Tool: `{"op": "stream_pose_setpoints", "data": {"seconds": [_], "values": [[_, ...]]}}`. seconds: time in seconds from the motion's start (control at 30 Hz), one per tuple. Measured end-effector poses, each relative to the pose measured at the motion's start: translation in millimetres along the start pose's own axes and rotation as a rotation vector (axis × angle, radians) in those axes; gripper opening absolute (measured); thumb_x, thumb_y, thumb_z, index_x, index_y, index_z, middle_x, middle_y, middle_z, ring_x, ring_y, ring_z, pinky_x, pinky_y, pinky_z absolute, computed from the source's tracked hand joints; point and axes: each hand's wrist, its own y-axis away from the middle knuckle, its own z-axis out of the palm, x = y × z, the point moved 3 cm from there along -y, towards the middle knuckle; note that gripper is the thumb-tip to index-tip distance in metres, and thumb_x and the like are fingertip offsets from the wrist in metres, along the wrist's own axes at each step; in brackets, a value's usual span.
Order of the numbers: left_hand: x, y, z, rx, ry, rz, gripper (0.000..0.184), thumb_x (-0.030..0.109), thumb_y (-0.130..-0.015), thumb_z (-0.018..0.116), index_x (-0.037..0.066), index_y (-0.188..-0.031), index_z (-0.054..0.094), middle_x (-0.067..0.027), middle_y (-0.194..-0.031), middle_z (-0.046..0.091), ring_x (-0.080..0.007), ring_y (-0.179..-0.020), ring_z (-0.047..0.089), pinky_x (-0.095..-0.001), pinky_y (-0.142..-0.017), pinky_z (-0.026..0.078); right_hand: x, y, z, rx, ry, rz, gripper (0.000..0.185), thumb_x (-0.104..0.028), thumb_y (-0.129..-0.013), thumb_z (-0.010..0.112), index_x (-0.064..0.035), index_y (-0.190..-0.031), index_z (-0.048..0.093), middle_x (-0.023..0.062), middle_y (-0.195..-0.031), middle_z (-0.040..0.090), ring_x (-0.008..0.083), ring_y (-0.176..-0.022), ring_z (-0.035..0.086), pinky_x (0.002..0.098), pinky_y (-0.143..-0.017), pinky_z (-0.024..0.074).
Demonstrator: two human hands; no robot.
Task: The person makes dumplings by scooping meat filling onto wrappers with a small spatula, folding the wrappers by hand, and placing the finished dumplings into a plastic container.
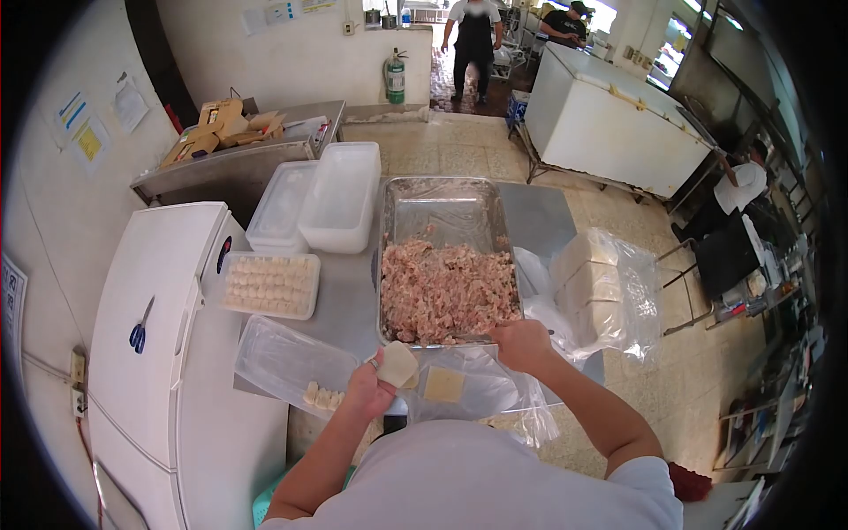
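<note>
Left of the meat tray (437,212), one box (305,313) looks filled with dumplings; nearer, another box (291,349) holds only a few. Before the tray's near-left corner, the left hand (369,393) pinches a wrapper (397,365). Plenty of meat (450,291) seems left. The right hand (523,346) curls at its near-right corner, grip unclear.

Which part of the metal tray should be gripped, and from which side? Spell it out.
Grip the metal tray by the rim along both long sides, from left and right, toward the near end: likely best balanced, as the meat is heaped there.
</note>
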Motion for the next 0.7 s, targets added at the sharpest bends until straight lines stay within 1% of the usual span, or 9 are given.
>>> {"op": "stream_pose_setpoints", "data": {"seconds": [0.17,0.27,0.37,0.43,0.47,0.57,0.63,0.67,0.7], "values": [[1.1,-4.4,-1.4,-0.025,0.032,0.005,0.047,0.031,-0.111,0.037,-0.006,-0.138,0.048,-0.0206,-0.134,0.061,-0.0349,-0.127,0.059,-0.0487,-0.114,0.045,4.0,-6.2,12.3,0.034,-0.216,0.05,0.019,-0.02,-0.087,0.063,-0.0132,-0.096,0.078,0.0139,-0.082,0.073,0.0335,-0.078,0.071,0.046,-0.07,0.056],[1.7,-12.6,0.9,-0.019,0.068,-0.003,0.047,0.031,-0.112,0.034,-0.005,-0.139,0.047,-0.0213,-0.134,0.06,-0.0363,-0.127,0.059,-0.0506,-0.114,0.044,9.3,-8.8,29.0,-0.018,-0.565,0.066,0.021,-0.014,-0.089,0.061,-0.0045,-0.101,0.076,0.0162,-0.083,0.074,0.0308,-0.076,0.072,0.0431,-0.068,0.0546],[-1.8,-19.1,10.7,0.027,0.086,-0.011,0.047,0.032,-0.113,0.031,-0.004,-0.138,0.047,-0.0216,-0.134,0.06,-0.0378,-0.127,0.058,-0.0514,-0.114,0.044,9.5,-7.4,45.9,-0.064,-1.037,0.198,0.021,-0.011,-0.092,0.063,-0.0034,-0.107,0.076,0.0131,-0.078,0.072,0.0208,-0.071,0.069,0.0376,-0.067,0.0518],[-8.9,-25.7,27.0,0.088,0.103,-0.03,0.047,0.033,-0.113,0.03,-0.003,-0.136,0.048,-0.0218,-0.133,0.06,-0.0388,-0.126,0.058,-0.0514,-0.114,0.044,-3.8,1.0,31.6,0.009,-1.11,0.219,0.021,-0.009,-0.094,0.062,-0.0032,-0.108,0.076,0.0111,-0.077,0.071,0.0159,-0.072,0.066,0.0341,-0.067,0.0508],[-13.6,-32.4,34.2,0.077,0.114,-0.034,0.046,0.033,-0.113,0.029,-0.003,-0.135,0.049,-0.0218,-0.132,0.06,-0.0389,-0.126,0.058,-0.0515,-0.114,0.044,-10.7,4.0,27.1,0.047,-1.147,0.23,0.02,-0.008,-0.094,0.062,-0.0031,-0.109,0.075,0.0101,-0.076,0.071,0.0134,-0.072,0.065,0.0324,-0.067,0.0504],[-22.8,-49.1,60.4,0.013,0.167,-0.049,0.046,0.034,-0.113,0.027,-0.002,-0.131,0.05,-0.0217,-0.129,0.061,-0.0389,-0.126,0.057,-0.052,-0.115,0.042,-23.8,11.5,46.1,0.22,-1.171,0.205,0.024,-0.009,-0.094,0.064,-0.0072,-0.115,0.075,0.0102,-0.08,0.069,0.0183,-0.075,0.066,0.034,-0.068,0.051],[-20.5,-46.1,84.6,-0.068,0.233,-0.066,0.048,0.036,-0.113,0.026,-0.002,-0.129,0.051,-0.0216,-0.127,0.061,-0.038,-0.124,0.057,-0.0524,-0.114,0.042,-46.5,25.1,20.9,0.386,-0.76,0.153,0.027,-0.006,-0.092,0.065,-0.0114,-0.116,0.076,0.0082,-0.082,0.065,0.0217,-0.077,0.064,0.0363,-0.069,0.0514],[-20.9,-52.8,83.4,-0.056,0.231,-0.045,0.049,0.037,-0.113,0.026,-0.002,-0.129,0.051,-0.0215,-0.126,0.061,-0.0376,-0.122,0.057,-0.0525,-0.114,0.042,-54.7,32.2,11.8,0.459,-0.551,0.13,0.028,-0.005,-0.091,0.066,-0.0134,-0.116,0.077,0.0072,-0.083,0.063,0.0234,-0.078,0.064,0.0374,-0.07,0.0515],[-22.6,-64.1,78.9,-0.042,0.229,-0.026,0.05,0.038,-0.113,0.025,-0.002,-0.128,0.051,-0.0215,-0.124,0.061,-0.0371,-0.121,0.057,-0.0526,-0.113,0.042,-55.6,35.7,11.9,0.515,-0.484,0.127,0.032,-0.004,-0.089,0.066,-0.0164,-0.116,0.077,0.0079,-0.083,0.061,0.0259,-0.078,0.063,0.0394,-0.069,0.0516]]}}
